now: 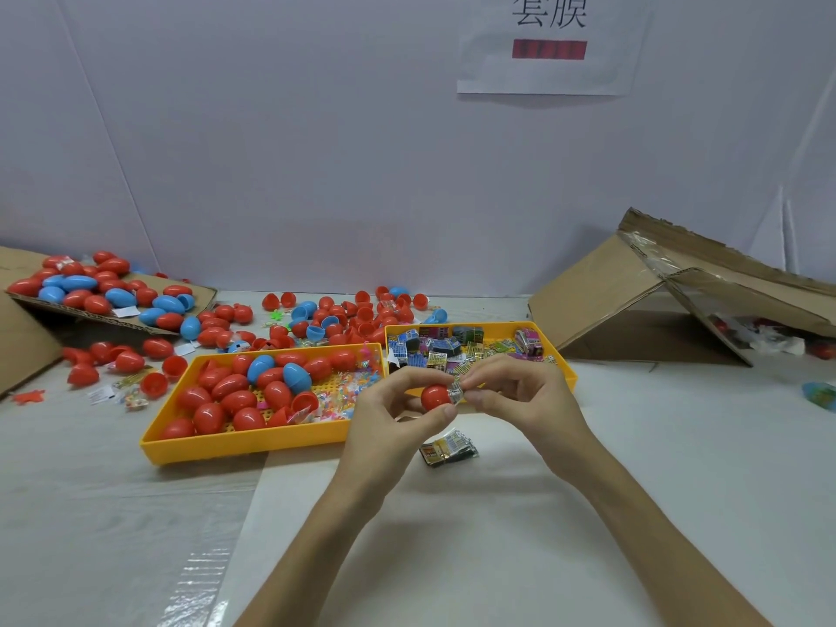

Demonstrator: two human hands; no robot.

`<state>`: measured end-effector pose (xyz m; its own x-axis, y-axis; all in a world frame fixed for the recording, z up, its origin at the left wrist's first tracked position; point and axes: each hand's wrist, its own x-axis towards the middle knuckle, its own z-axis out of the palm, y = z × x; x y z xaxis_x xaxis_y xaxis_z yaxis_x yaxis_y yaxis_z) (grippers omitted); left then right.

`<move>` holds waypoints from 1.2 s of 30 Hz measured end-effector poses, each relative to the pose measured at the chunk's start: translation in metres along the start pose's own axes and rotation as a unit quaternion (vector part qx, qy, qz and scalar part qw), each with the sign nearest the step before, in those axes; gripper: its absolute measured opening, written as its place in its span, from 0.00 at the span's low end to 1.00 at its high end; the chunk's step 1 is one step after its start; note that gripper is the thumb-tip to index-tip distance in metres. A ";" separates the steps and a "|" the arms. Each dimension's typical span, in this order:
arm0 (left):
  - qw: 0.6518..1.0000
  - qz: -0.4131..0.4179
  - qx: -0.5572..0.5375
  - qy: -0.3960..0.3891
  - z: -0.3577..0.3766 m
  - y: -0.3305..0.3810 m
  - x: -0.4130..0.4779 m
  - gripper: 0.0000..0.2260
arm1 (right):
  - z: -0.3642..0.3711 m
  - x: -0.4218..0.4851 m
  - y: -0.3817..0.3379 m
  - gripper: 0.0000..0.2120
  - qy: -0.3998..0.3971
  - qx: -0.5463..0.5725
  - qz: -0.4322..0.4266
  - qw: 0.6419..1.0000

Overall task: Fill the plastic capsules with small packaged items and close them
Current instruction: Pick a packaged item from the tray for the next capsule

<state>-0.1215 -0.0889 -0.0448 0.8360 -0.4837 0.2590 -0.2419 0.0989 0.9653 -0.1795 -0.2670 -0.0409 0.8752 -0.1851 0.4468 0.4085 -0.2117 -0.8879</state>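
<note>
– Hands: what are they doing?
– Both are raised over the white table [678,445] at mid-view. The left hand [389,414] grips a red capsule half [435,397] between curled fingers and thumb, with its open mouth turned to three o'clock. The right hand [520,395] pinches a small printed packet [456,391] between thumb and fingertips, right at that mouth.
– Is the packet inside?
– It touches the rim. How far it goes in, I cannot tell.
– What lies around the hands?
– At nine o'clock is a yellow tray [244,441] of red and blue capsules, with small coloured bits on its right side. At twelve o'clock, just behind the fingers, is a second yellow tray [565,359] heaped with printed packets. The two trays sit side by side, touching.
– Anything closer in?
– At six o'clock, below the hands, a few spare packets [448,449] lie flat on the table, apart from both trays.
– And farther out?
– At eleven o'clock are loose capsules [344,316], many of them open halves, scattered behind the trays. At ten o'clock a cardboard flap [199,294] carries more closed red and blue ones. At two o'clock a cardboard box [633,300] lies on its side, its opening partly covered with clear film. High at twelve o'clock, a paper sign [547,74] hangs on the pale wall.
</note>
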 end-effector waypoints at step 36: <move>0.991 0.008 -0.104 0.084 0.000 0.001 0.001 0.11 | 0.036 -0.012 0.009 0.17 0.094 -0.136 -0.127 0.978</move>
<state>-0.1208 -0.0896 -0.0436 0.9072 -0.3306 0.2603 -0.1642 0.2913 0.9424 -0.1771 -0.2322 -0.0578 0.6811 -0.2604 0.6843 0.5011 -0.5157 -0.6950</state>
